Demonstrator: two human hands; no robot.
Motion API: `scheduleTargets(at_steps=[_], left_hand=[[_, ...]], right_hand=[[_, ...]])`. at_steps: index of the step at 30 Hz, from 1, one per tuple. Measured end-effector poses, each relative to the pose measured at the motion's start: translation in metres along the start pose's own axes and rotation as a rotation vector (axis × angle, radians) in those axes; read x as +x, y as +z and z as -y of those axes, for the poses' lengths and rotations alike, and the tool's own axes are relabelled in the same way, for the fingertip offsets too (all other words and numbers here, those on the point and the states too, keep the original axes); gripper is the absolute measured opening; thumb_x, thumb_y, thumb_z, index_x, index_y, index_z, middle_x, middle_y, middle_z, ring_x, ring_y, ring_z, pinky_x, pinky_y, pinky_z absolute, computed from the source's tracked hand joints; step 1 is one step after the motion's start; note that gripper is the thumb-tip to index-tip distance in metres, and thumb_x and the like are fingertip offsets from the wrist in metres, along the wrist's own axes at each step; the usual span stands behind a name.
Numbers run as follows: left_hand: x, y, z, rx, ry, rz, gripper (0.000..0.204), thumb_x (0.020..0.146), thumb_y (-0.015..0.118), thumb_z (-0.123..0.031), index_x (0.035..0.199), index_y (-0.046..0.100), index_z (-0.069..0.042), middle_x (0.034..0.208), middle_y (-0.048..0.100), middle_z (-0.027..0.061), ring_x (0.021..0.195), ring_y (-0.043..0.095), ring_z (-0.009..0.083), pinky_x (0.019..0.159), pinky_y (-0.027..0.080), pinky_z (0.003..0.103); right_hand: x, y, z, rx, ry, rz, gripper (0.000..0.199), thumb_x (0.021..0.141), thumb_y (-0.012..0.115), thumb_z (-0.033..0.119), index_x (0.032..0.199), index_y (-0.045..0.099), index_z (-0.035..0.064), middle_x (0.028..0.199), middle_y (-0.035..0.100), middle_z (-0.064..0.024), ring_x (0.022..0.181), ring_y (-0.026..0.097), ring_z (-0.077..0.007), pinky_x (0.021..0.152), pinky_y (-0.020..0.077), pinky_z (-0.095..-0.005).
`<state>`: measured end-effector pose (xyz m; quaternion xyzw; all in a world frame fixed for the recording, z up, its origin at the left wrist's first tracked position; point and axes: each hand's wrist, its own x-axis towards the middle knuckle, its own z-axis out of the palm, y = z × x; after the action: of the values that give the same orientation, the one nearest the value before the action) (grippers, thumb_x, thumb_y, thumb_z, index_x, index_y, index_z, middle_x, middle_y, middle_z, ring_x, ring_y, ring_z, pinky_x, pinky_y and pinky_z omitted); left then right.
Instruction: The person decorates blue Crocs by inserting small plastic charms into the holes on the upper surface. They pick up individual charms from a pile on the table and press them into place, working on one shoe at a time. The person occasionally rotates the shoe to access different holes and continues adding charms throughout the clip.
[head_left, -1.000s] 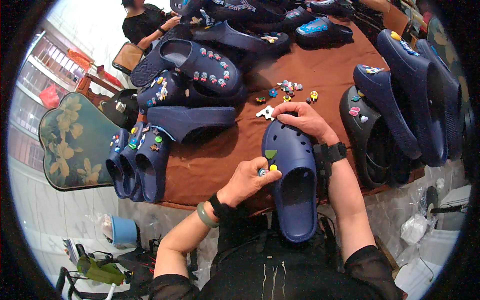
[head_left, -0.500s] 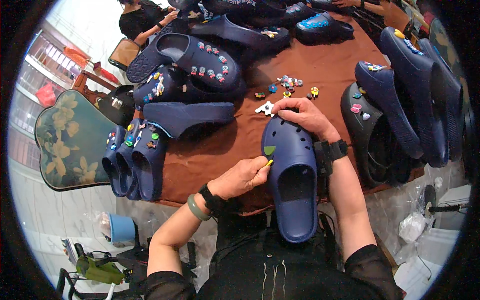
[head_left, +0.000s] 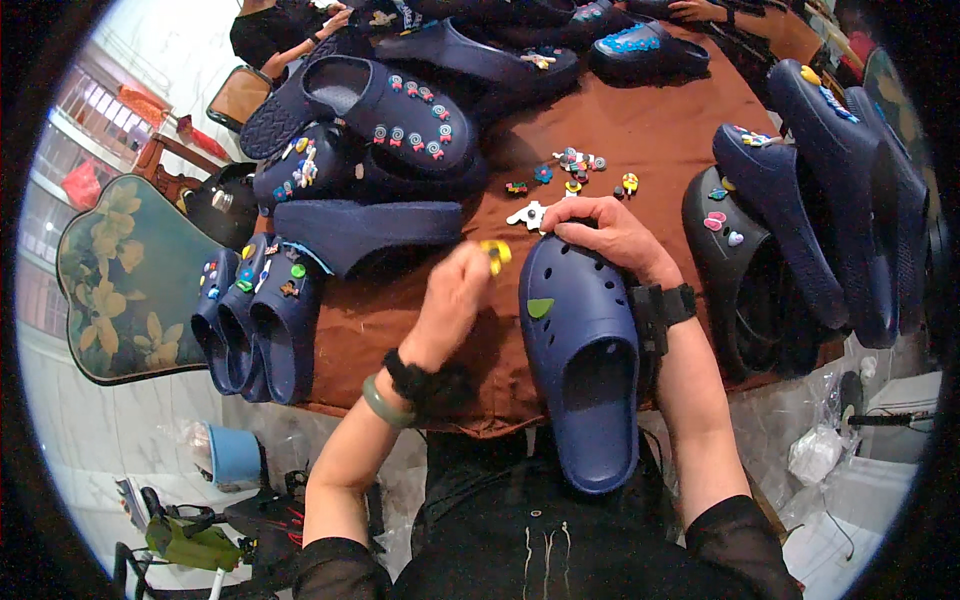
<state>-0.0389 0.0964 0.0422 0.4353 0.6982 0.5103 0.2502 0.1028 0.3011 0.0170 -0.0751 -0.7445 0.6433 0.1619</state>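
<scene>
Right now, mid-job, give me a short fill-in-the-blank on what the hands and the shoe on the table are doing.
1. The right hand rests on the toe of the ____ clog.
2. The left hand pinches a small ____ charm.
3. One ____ charm already sits on the clog's upper.
4. The tablecloth is ____.

Missing words: blue; yellow; green; brown
</scene>
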Motion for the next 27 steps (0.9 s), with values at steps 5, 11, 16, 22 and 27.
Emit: scheduleTargets(at_steps=[5,11,16,22,27], left_hand=[[0.060,0.010,0.034,0.118,0.157,-0.069,0.022,0.099,0.046,-0.015,0.104,0.060,0.001,0.088,0.060,0.0075,0.085,0.056,0.0147,0.078,0.045,0.029],[0.088,0.033,0.057,0.348,0.295,-0.150,0.026,0.100,0.046,-0.018,0.113,0.060,0.000,0.100,0.064,0.0165,0.097,0.061,0.0286,0.088,0.047,0.034],[0.095,0.030,0.040,0.194,0.030,0.003,0.026,0.098,0.045,-0.019,0.106,0.060,0.000,0.102,0.062,0.0190,0.101,0.057,0.0353,0.086,0.046,0.043],[0.061,0.023,0.020,0.441,0.509,-0.072,0.031,0.099,0.049,-0.031,0.098,0.057,-0.001,0.089,0.064,0.0160,0.081,0.062,0.0362,0.074,0.050,0.042],[-0.009,0.023,-0.032,0.653,-0.166,0.222,0.070,0.080,0.067,-0.061,0.109,0.042,-0.003,0.083,0.063,0.0220,0.080,0.064,0.0400,0.073,0.049,0.047]], right_hand=[[0.002,0.002,0.001,0.026,-0.044,0.015,0.014,0.089,0.061,0.009,0.099,0.068,0.0010,0.099,0.066,-0.0010,0.095,0.058,-0.0095,0.087,0.0451,-0.0262],[0.002,0.002,-0.003,0.033,-0.056,0.003,0.015,0.090,0.062,0.011,0.100,0.070,0.0026,0.096,0.068,0.0003,0.091,0.059,-0.0077,0.083,0.0462,-0.0241],[0.002,0.002,0.000,0.030,-0.064,0.012,0.015,0.090,0.062,0.011,0.100,0.070,0.0029,0.095,0.068,0.0000,0.090,0.059,-0.0076,0.082,0.0467,-0.0244],[0.000,0.002,0.004,-0.009,-0.012,0.007,0.014,0.089,0.062,0.011,0.099,0.068,0.0029,0.096,0.066,-0.0004,0.093,0.057,-0.0091,0.085,0.0453,-0.0258],[0.001,0.004,0.003,-0.013,-0.029,-0.015,0.017,0.089,0.062,0.013,0.100,0.070,0.0026,0.096,0.067,-0.0015,0.093,0.059,-0.0099,0.085,0.0463,-0.0259]])
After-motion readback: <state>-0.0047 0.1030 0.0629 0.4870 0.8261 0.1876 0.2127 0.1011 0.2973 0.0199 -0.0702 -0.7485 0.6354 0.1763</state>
